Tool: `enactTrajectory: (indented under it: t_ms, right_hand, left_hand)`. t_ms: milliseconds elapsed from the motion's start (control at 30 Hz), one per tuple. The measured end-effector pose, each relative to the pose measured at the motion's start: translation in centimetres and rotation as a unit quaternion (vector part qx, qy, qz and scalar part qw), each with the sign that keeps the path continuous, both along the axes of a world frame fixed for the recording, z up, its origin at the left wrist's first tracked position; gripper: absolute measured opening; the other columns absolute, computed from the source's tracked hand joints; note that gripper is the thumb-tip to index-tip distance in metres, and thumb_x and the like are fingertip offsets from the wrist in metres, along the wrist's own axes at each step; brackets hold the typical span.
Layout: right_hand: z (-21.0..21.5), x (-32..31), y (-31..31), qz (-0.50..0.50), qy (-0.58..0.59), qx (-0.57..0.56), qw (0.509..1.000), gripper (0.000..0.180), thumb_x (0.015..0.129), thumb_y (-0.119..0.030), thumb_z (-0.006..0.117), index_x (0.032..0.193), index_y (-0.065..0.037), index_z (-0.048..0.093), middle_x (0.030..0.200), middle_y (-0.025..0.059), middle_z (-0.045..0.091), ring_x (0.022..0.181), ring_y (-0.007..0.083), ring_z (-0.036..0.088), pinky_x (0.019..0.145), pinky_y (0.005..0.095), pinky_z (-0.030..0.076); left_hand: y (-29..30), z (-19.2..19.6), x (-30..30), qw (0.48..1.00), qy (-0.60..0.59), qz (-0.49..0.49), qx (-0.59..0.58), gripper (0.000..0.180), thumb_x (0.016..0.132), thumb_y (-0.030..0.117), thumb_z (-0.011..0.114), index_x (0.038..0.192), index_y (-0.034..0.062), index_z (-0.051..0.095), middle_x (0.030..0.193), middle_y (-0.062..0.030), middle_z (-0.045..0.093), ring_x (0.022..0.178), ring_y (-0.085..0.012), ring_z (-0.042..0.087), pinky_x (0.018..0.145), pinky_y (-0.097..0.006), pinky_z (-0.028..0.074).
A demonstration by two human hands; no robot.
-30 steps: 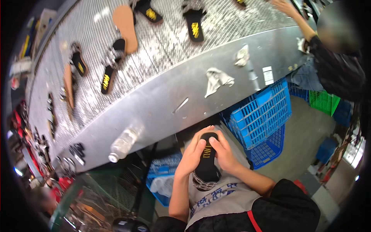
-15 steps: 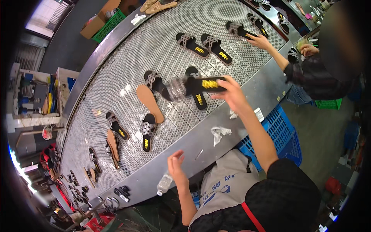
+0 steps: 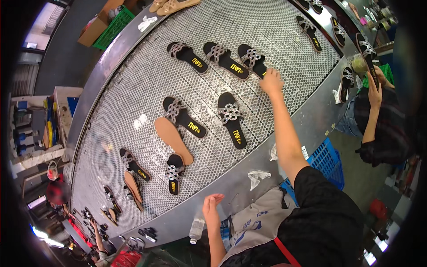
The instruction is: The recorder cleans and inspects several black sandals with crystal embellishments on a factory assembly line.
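My right hand point(image 3: 271, 82) is stretched far out over the perforated metal belt point(image 3: 133, 102), its fingers on the heel end of a black sandal with a silver chain strap point(image 3: 251, 58). That sandal lies flat, last in a row with two like it point(image 3: 187, 53) point(image 3: 224, 59). My left hand point(image 3: 212, 206) hovers with its fingers apart and nothing in it at the belt's smooth near rim point(image 3: 249, 155), just above a clear plastic bottle point(image 3: 195, 229).
Nearer on the belt lie two more black sandals point(image 3: 183, 117) point(image 3: 231, 120), a tan sole point(image 3: 173, 139) and several smaller pairs to the left. A crumpled white rag point(image 3: 258, 176) sits on the rim. A blue crate point(image 3: 330, 163) stands below. A co-worker point(image 3: 378, 120) at right holds up a sandal.
My right hand lifted a black sandal from my lap, carried it out over the belt and brought it down beside two others. My left hand let go and dropped to the rim.
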State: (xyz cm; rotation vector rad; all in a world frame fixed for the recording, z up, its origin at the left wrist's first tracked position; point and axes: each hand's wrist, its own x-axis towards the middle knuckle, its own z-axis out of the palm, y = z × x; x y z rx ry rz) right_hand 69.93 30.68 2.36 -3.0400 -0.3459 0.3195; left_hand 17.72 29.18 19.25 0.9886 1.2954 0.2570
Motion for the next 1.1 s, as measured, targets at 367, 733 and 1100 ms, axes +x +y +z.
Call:
enactTrajectory:
  t_ms: [367, 733, 1100]
  right_hand:
    - [19.1, -21.6, -10.8, -0.047, 0.451, 0.505, 0.735, 0.04, 0.083, -0.007, 0.081, 0.109, -0.003, 0.05, 0.083, 0.0101, 0.065, 0.072, 0.0165, 0.068, 0.052, 0.0286, 0.054]
    - [36.0, -37.5, -20.5, 0.293, 0.432, 0.345, 0.78, 0.062, 0.087, -0.007, 0.071, 0.141, 0.0, 0.041, 0.115, 0.0243, 0.061, 0.099, 0.0445, 0.065, 0.082, 0.046, 0.053]
    - [38.1, -40.0, -22.5, 0.354, 0.513, 0.359, 0.695, 0.074, 0.086, 0.0, 0.071, 0.147, 0.002, 0.029, 0.127, 0.0204, 0.044, 0.115, 0.0331, 0.052, 0.101, 0.0392, 0.044]
  left_hand:
    - [0.0, 5.1, 2.0, 0.988, -0.089, -0.053, 0.118, 0.038, 0.105, 0.022, 0.055, 0.135, -0.0011, 0.056, 0.132, -0.0133, 0.061, 0.122, -0.0233, 0.059, 0.102, -0.036, 0.05]
    - [-0.3, 15.6, 3.3, 0.96, -0.258, -0.012, 0.105, 0.098, 0.083, 0.006, 0.082, 0.159, -0.0049, 0.02, 0.142, -0.0155, 0.049, 0.115, -0.0183, 0.062, 0.094, -0.031, 0.055]
    - [-3.2, 15.5, 0.0, 0.96, -0.265, 0.013, 0.086, 0.092, 0.08, 0.009, 0.087, 0.154, -0.0049, 0.034, 0.136, -0.0121, 0.054, 0.114, -0.018, 0.062, 0.095, -0.031, 0.054]
